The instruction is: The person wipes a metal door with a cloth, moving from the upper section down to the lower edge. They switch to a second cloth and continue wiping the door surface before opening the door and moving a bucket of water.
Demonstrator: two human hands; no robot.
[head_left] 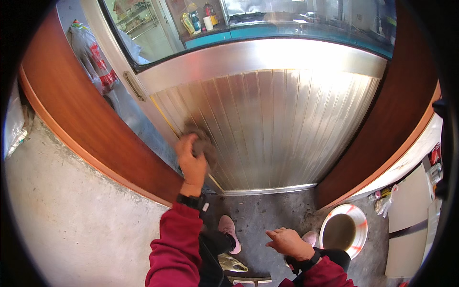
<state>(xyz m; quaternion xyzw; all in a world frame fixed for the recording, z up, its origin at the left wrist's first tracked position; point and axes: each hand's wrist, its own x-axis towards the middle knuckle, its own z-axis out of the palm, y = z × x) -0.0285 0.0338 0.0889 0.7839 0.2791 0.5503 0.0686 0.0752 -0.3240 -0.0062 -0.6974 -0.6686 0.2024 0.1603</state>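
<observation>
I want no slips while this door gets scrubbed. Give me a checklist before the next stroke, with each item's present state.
1. Left hand grips the scrubbing pad: ok.
2. Pad pressed against the metal door: ok.
3. Right hand free, holding nothing: ok.
4. Basin on the floor beside the right hand: ok.
5. Water in the basin: cannot tell.
6. Pink shoes planted on the floor: ok.

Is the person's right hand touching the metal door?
No, the right hand hangs empty low over the floor, while the left hand presses a dark cloth against the ribbed metal door.
</observation>
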